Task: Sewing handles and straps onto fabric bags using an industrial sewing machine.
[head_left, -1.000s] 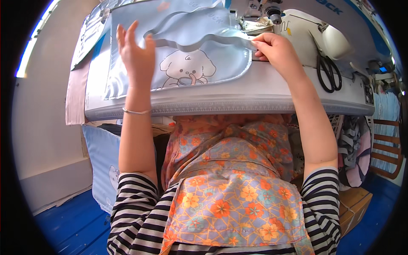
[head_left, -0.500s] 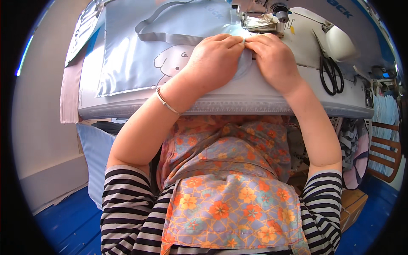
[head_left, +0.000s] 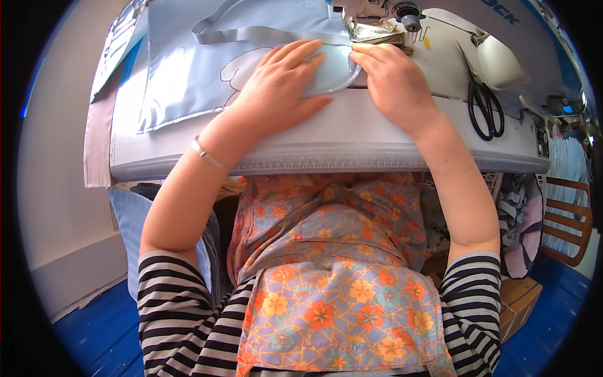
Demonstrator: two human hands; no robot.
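A light blue fabric piece (head_left: 182, 69), printed with a white cartoon animal, lies on the sewing table. My left hand (head_left: 276, 85) rests flat over the print, its fingers stretched and slightly blurred. At the rounded pale edge (head_left: 336, 75) of the piece, the fingers of my right hand (head_left: 396, 81) are pressed together on the fabric close to the sewing machine's head (head_left: 408, 19). A grey strap (head_left: 235, 36) loops across the upper part of the fabric, beyond my left hand. The animal print is partly hidden under that hand.
Black-handled scissors (head_left: 485, 107) lie right of my right hand. A ruler strip (head_left: 326, 157) runs along the table's front edge. Light blue cloth (head_left: 129, 232) hangs below at the left. A brown wooden chair (head_left: 565, 220) stands at the right.
My left hand has left the edge beside my right hand, moved left and spread flat on the fabric. The right hand keeps its hold at the edge; the view has shifted slightly.
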